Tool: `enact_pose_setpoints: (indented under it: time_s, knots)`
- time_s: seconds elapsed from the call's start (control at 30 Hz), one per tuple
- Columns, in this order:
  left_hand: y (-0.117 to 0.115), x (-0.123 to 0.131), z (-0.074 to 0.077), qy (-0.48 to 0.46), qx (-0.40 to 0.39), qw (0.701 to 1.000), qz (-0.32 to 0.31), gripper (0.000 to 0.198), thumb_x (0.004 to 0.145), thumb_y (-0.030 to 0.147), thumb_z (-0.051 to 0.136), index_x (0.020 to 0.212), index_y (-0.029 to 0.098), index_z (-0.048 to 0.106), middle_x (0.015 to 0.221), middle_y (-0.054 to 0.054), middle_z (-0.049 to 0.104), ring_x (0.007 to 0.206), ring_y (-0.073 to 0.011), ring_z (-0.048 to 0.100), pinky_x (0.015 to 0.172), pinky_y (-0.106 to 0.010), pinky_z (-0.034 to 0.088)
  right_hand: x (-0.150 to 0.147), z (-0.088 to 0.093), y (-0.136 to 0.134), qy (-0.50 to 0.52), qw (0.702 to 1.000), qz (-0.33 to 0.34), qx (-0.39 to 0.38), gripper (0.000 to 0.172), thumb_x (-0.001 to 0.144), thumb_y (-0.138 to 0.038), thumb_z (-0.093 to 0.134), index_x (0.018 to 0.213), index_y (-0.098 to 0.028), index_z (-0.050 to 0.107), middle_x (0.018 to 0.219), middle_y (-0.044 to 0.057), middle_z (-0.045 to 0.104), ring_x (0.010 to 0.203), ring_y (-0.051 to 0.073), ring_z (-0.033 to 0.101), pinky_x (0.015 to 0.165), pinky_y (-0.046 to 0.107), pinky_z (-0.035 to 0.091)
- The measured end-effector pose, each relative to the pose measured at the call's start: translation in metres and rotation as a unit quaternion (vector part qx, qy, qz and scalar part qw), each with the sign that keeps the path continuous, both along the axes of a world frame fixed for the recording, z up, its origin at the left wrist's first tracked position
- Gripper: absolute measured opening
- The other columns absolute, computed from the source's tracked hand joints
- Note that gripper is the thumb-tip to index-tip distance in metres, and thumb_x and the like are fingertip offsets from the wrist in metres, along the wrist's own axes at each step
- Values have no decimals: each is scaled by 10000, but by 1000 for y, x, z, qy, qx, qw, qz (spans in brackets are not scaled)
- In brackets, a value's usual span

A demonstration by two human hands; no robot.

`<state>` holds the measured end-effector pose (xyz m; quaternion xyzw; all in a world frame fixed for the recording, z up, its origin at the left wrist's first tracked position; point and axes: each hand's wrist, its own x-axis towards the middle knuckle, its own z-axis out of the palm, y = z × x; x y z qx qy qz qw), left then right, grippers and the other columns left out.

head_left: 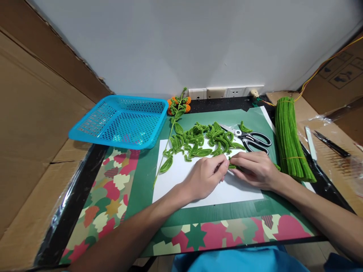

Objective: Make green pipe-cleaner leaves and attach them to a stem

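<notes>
Over a white sheet of paper, my left hand and my right hand meet, both with fingers pinched closed. Between them shows a green pipe cleaner, mostly covered by the fingers; a green tip also sticks out beyond my right hand. Just behind the hands lies a pile of bent green pipe-cleaner leaves. Scissors with black and grey handles rest partly open behind my right hand. A pipe-cleaner flower stem with orange blooms lies left of the pile.
A blue plastic basket stands at the back left. On the right lies a thick bundle of green pipe cleaners, beside a white-handled tool and black tweezers. Wall sockets line the back edge. Cardboard encloses the left side.
</notes>
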<state>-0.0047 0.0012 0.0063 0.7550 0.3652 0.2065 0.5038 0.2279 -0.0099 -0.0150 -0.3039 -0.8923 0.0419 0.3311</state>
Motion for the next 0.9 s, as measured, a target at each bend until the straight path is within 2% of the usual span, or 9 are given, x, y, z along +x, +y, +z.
enact_pose_setpoints:
  time_s: [0.27,0.9]
  knots:
    - [0,-1,-1,5,3,1000,-3,398,1144,417,407,825,209,522,713,41,632,669,-128,569,692,-276,392,2,-4,-1,-1,1000,2,-1,88,1047,-209,631,1089,-157,689,868,70,754,662,156,671,572,284,457]
    - [-2,0,-1,8,3,1000,0,390,1141,404,397,823,214,515,704,40,626,675,-135,586,682,-269,394,-1,0,-2,6,1000,0,9,83,1029,-189,639,1060,-182,715,887,67,776,688,160,704,604,272,511]
